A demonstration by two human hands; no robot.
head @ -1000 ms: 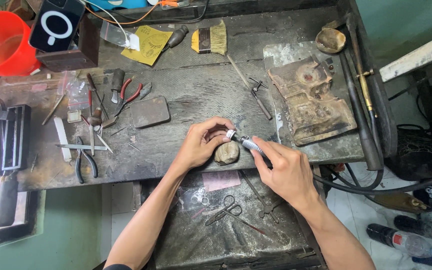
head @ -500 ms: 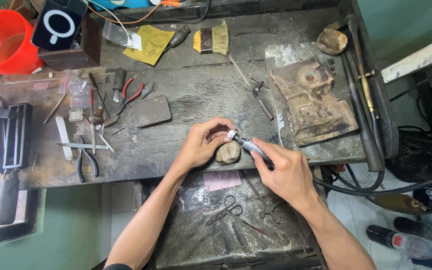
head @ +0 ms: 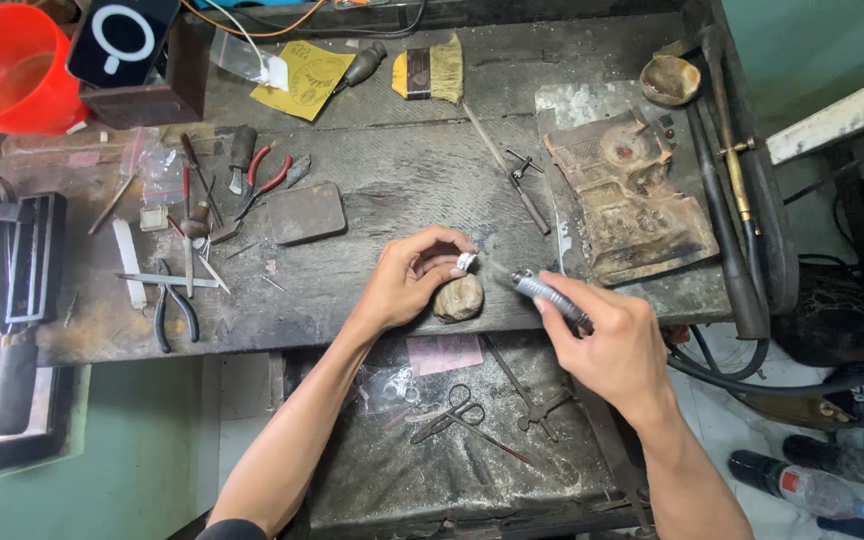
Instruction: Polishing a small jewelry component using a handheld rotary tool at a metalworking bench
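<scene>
My left hand [head: 410, 280] pinches a small silvery piece [head: 466, 262] between thumb and fingers, resting against a rounded wooden peg block [head: 459, 297] at the front edge of the dark workbench [head: 392, 180]. My right hand [head: 617, 345] grips a slim metal rotary handpiece [head: 542, 292], held like a pen; its tip points left and sits a short gap away from the silvery piece.
Pliers, cutters and files [head: 192, 220] lie at the left. A brush [head: 430, 72] and yellow paper [head: 302, 72] sit at the back, a charred soldering block [head: 627, 200] at the right. An orange bucket [head: 2, 65] stands far left. A lower tray [head: 462, 430] holds scissors.
My right hand has drawn the handpiece back to the right, so its tip no longer touches the silvery piece. My left hand has stayed on the block.
</scene>
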